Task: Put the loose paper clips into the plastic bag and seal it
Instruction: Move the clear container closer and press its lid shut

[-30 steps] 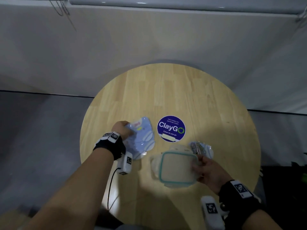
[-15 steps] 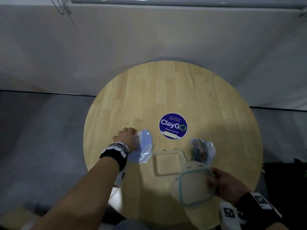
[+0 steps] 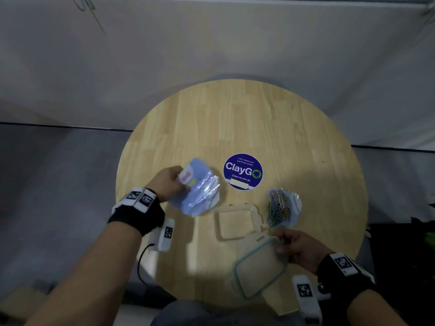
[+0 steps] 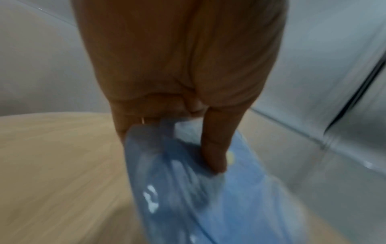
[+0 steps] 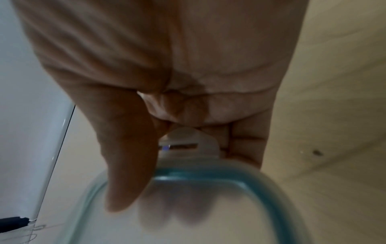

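On the round wooden table (image 3: 235, 118), the right hand (image 3: 303, 251) pinched a translucent teal-rimmed plastic lid (image 3: 259, 267) beside its beige container (image 3: 237, 223). The left hand (image 3: 167, 184) clamped a crinkled blue plastic bag (image 3: 200, 196). Coloured paper clips (image 3: 280, 208) lay heaped on clear plastic, not yet bagged. Preparation, seemingly; next, set the lid down and open the bag.

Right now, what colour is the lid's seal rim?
Teal, on the translucent plastic lid; right wrist view shows it best.
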### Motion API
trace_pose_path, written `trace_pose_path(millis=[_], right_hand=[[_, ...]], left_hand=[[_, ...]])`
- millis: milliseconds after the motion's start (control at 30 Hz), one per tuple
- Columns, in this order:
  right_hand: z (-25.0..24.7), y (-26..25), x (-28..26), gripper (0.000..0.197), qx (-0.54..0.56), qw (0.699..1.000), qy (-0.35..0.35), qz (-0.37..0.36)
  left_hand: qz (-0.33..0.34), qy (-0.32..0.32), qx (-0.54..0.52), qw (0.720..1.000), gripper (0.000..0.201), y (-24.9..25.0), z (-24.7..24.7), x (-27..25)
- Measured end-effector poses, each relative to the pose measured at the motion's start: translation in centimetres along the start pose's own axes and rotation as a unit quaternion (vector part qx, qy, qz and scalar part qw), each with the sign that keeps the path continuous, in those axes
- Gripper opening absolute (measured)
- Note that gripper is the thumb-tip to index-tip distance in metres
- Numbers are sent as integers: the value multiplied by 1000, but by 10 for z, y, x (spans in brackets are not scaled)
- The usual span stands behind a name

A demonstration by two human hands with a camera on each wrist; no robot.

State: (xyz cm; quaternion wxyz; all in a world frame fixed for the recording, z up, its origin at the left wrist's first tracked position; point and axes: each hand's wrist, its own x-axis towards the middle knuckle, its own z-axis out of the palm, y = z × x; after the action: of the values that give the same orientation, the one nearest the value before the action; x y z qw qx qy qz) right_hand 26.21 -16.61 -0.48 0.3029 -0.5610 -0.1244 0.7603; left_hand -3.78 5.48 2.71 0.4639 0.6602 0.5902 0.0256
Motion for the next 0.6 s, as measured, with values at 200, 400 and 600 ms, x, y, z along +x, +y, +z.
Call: trace_pose_path(millis=[200,400,600], right_hand=[[11,-16,-5,27,-65,997,-24,-47],[52,-37,-3,26,-132,984,-91,-80],[62,-38,7,24,-225,967,-90,-78]], left_hand=[[50,-119,-180,975,33,52,13,-18],[31,-163,-166,972,33,51,57,-25],[39,-178,-57,982,16,55,75,-35]])
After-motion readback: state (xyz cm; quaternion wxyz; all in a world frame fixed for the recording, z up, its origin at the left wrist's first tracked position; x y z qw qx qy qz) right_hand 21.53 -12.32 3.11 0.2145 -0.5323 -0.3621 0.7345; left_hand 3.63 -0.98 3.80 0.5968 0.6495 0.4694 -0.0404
